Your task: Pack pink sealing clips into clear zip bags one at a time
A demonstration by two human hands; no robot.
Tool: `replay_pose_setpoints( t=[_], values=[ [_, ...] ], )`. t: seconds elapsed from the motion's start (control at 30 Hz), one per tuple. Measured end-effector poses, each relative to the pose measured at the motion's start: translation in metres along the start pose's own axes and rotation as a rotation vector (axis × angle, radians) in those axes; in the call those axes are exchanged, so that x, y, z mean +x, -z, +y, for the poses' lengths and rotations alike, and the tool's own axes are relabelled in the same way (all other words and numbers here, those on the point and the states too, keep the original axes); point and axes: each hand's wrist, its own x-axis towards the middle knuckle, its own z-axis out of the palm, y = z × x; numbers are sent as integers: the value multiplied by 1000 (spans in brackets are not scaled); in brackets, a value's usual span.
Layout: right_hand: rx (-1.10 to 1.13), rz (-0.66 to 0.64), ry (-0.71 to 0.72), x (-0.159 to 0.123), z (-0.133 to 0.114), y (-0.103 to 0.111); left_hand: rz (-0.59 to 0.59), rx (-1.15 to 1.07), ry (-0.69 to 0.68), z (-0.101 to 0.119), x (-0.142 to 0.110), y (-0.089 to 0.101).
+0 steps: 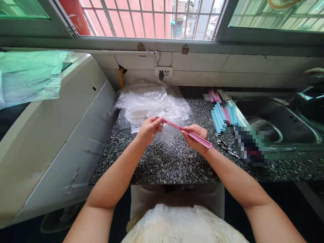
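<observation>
pink strip (174,124) is held slantwise above the counter (162,168), near end to the right. left hand (149,130) pinches the far left end; right hand (195,137) is closed around the middle. good handling, as judged: light pressure, 2 supports in line, thin part unbent. surface: dark speckled top, clear plastic bags (152,101) far left, blue strips (218,119) right, beside the sink (265,111). room: barred window (152,43), wall socket (167,72) beneath
</observation>
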Motion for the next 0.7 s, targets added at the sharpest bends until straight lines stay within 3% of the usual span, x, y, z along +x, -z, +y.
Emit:
replay_pose_setpoints(
  t=[0.13,0.7],
  values=[
    [-6,-7,-9,0,0,1,-56,22,19,3,-1,1],
    [-42,26,29,2,1,4,-74,61,11,-1,4,5]
  ],
)
